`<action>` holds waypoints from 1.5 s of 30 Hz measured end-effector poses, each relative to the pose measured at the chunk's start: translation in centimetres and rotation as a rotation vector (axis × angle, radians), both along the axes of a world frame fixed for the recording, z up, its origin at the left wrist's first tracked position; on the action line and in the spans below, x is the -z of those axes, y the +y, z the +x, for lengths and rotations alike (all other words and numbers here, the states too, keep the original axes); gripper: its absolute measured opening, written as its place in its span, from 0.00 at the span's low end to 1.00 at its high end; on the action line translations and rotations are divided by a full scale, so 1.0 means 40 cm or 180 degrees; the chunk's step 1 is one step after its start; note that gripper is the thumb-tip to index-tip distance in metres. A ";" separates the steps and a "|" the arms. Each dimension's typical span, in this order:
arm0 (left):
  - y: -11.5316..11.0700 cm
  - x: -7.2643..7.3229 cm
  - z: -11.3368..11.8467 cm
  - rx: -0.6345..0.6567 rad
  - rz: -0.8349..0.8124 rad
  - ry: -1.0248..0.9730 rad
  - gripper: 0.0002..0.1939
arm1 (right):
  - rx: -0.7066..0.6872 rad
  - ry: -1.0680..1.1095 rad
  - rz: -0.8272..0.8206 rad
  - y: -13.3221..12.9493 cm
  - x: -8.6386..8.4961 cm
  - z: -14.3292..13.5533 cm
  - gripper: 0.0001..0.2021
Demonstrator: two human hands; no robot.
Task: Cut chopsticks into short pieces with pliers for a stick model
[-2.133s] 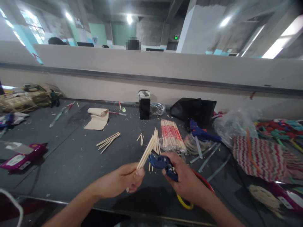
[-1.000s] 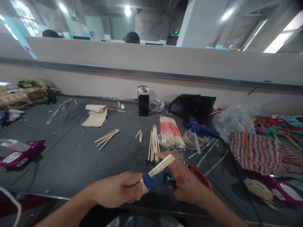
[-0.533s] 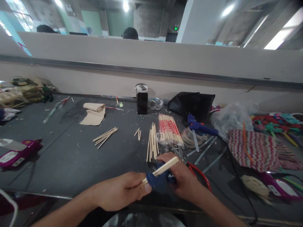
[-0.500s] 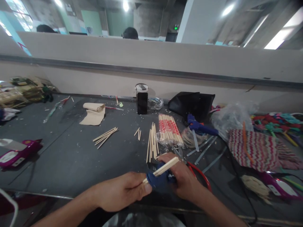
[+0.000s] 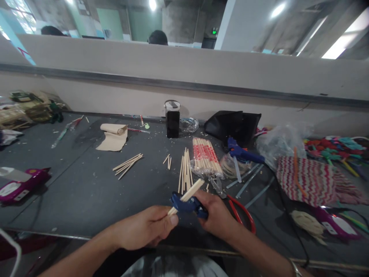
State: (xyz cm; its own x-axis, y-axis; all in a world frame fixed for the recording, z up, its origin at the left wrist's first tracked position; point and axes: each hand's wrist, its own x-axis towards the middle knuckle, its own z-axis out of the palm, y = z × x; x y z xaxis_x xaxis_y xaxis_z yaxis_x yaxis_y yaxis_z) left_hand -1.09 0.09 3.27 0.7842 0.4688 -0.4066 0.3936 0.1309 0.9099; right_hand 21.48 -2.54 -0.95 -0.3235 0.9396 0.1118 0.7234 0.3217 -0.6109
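Note:
My left hand (image 5: 152, 227) is closed on a small bundle of thin wooden sticks (image 5: 193, 190), pinched at its lower end between thumb and fingers. The bundle slants up and to the right. A blue clamp-like tool (image 5: 184, 206) sits across the sticks, its jaws around them just past my left fingertips. Wrapped round the tool's other end is my right hand (image 5: 217, 215); its fingers are partly hidden. Several loose wooden sticks (image 5: 184, 171) lie just beyond the hands. Red-handled pliers (image 5: 248, 215) rest beside my right hand.
A plastic pack of sticks (image 5: 206, 156), a blue glue gun (image 5: 245, 153) and clear glue sticks (image 5: 249, 181) lie to the right. More sticks (image 5: 127, 165) and a cloth roll (image 5: 113, 136) lie left. A phone (image 5: 173, 125) stands at the back.
Both hands have shifted slightly up and left with the sticks. The blue tool has turned, its jaws now showing across the bundle, and the pliers' metal head has come into sight.

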 end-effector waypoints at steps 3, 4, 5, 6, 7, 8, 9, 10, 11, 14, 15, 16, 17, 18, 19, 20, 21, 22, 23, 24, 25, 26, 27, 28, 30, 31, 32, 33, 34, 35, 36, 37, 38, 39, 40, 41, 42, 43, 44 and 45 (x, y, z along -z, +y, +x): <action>0.019 0.029 -0.003 -0.0403 -0.0514 -0.0057 0.25 | 0.0211 -0.0116 -0.0269 0.025 0.011 -0.019 0.06; 0.029 0.038 -0.003 -0.0537 -0.0740 -0.0142 0.24 | 0.0280 -0.0143 -0.0342 0.036 0.014 -0.025 0.05; 0.040 0.046 -0.003 -0.0650 -0.0968 -0.0258 0.24 | 0.0331 -0.0167 -0.0409 0.049 0.015 -0.031 0.05; 0.052 0.053 -0.004 -0.0738 -0.1169 -0.0389 0.23 | 0.0361 -0.0192 -0.0486 0.063 0.016 -0.036 0.06; 0.065 0.060 -0.004 -0.0792 -0.1355 -0.0505 0.22 | 0.0384 -0.0226 -0.0602 0.076 0.015 -0.041 0.08; 0.078 0.068 -0.005 -0.0816 -0.1536 -0.0584 0.21 | 0.0399 -0.0268 -0.0758 0.089 0.015 -0.044 0.09; 0.090 0.075 -0.006 -0.0828 -0.1717 -0.0607 0.20 | 0.0421 -0.0316 -0.0933 0.101 0.013 -0.047 0.10; 0.102 0.082 -0.006 -0.0830 -0.1895 -0.0596 0.19 | 0.0449 -0.0358 -0.1110 0.111 0.012 -0.048 0.10; 0.112 0.089 -0.007 -0.0822 -0.2063 -0.0571 0.18 | 0.0467 -0.0389 -0.1270 0.119 0.012 -0.050 0.11; 0.132 0.107 -0.008 -0.0814 -0.2320 -0.0534 0.17 | 0.0516 -0.0448 -0.1505 0.135 0.013 -0.052 0.11; 0.136 0.111 -0.007 -0.0848 -0.2327 -0.0534 0.17 | 0.0548 -0.0467 -0.1556 0.138 0.014 -0.053 0.11; 0.139 0.114 -0.007 -0.0897 -0.2320 -0.0523 0.16 | 0.0579 -0.0484 -0.1614 0.142 0.016 -0.053 0.11; 0.141 0.116 -0.007 -0.0954 -0.2305 -0.0503 0.16 | 0.0606 -0.0498 -0.1677 0.144 0.019 -0.054 0.11; 0.143 0.118 -0.006 -0.1014 -0.2280 -0.0481 0.17 | 0.0626 -0.0504 -0.1747 0.147 0.021 -0.054 0.11; 0.145 0.119 -0.006 -0.1065 -0.2257 -0.0457 0.17 | 0.0637 -0.0504 -0.1814 0.149 0.024 -0.054 0.11; 0.147 0.119 -0.005 -0.1095 -0.2240 -0.0438 0.18 | 0.0646 -0.0501 -0.1872 0.151 0.026 -0.053 0.11; 0.150 0.120 -0.005 -0.1094 -0.2234 -0.0424 0.19 | 0.0654 -0.0494 -0.1913 0.152 0.028 -0.053 0.11; 0.153 0.122 -0.005 -0.1071 -0.2241 -0.0414 0.20 | 0.0661 -0.0487 -0.1939 0.153 0.029 -0.052 0.12; 0.155 0.123 -0.004 -0.1034 -0.2254 -0.0411 0.21 | 0.0666 -0.0479 -0.1958 0.153 0.030 -0.051 0.11; 0.158 0.125 -0.004 -0.0985 -0.2267 -0.0407 0.21 | 0.0669 -0.0473 -0.1975 0.154 0.030 -0.051 0.11; 0.160 0.128 -0.005 -0.0939 -0.2272 -0.0405 0.22 | 0.0669 -0.0468 -0.1997 0.154 0.029 -0.051 0.11; 0.161 0.130 -0.005 -0.0908 -0.2266 -0.0405 0.23 | 0.0667 -0.0464 -0.2021 0.154 0.028 -0.051 0.11; 0.162 0.133 -0.005 -0.0894 -0.2263 -0.0394 0.23 | 0.0663 -0.0462 -0.2053 0.153 0.026 -0.052 0.11; 0.163 0.135 -0.006 -0.0891 -0.2270 -0.0369 0.22 | 0.0656 -0.0457 -0.2094 0.153 0.024 -0.053 0.11; 0.163 0.138 -0.006 -0.0928 -0.2270 -0.0301 0.22 | 0.0633 -0.0437 -0.2186 0.153 0.019 -0.055 0.12; 0.163 0.138 -0.005 -0.0955 -0.2257 -0.0271 0.22 | 0.0616 -0.0419 -0.2230 0.153 0.016 -0.056 0.12; 0.163 0.137 -0.005 -0.0981 -0.2232 -0.0247 0.22 | 0.0598 -0.0392 -0.2266 0.154 0.012 -0.057 0.12; 0.163 0.136 -0.005 -0.1007 -0.2194 -0.0237 0.22 | 0.0581 -0.0358 -0.2297 0.155 0.009 -0.057 0.12; 0.163 0.133 -0.005 -0.1026 -0.2156 -0.0238 0.22 | 0.0572 -0.0324 -0.2322 0.157 0.005 -0.057 0.12; 0.163 0.131 -0.005 -0.1036 -0.2125 -0.0249 0.22 | 0.0572 -0.0299 -0.2355 0.160 0.001 -0.056 0.13; 0.163 0.128 -0.005 -0.1034 -0.2109 -0.0260 0.22 | 0.0565 -0.0274 -0.2395 0.163 -0.004 -0.054 0.13; 0.163 0.126 -0.005 -0.1032 -0.2096 -0.0278 0.22 | 0.0551 -0.0253 -0.2437 0.165 -0.008 -0.053 0.13; 0.163 0.123 -0.005 -0.1036 -0.2080 -0.0301 0.22 | 0.0521 -0.0225 -0.2468 0.168 -0.012 -0.051 0.14; 0.164 0.121 -0.006 -0.1044 -0.2066 -0.0324 0.22 | 0.0485 -0.0188 -0.2467 0.169 -0.016 -0.049 0.14; 0.164 0.120 -0.005 -0.1060 -0.2052 -0.0343 0.22 | 0.0457 -0.0157 -0.2430 0.170 -0.019 -0.048 0.15; 0.164 0.119 -0.005 -0.1075 -0.2043 -0.0356 0.22 | 0.0454 -0.0148 -0.2372 0.169 -0.022 -0.048 0.15; 0.165 0.119 -0.004 -0.1085 -0.2047 -0.0355 0.21 | 0.0478 -0.0161 -0.2310 0.168 -0.023 -0.049 0.16; 0.165 0.120 -0.002 -0.1089 -0.2068 -0.0342 0.21 | 0.0532 -0.0196 -0.2265 0.165 -0.024 -0.051 0.16; 0.164 0.121 -0.001 -0.1083 -0.2108 -0.0316 0.21 | 0.0589 -0.0233 -0.2252 0.163 -0.025 -0.054 0.16; 0.164 0.122 0.001 -0.1071 -0.2161 -0.0287 0.22 | 0.0646 -0.0268 -0.2278 0.161 -0.025 -0.057 0.16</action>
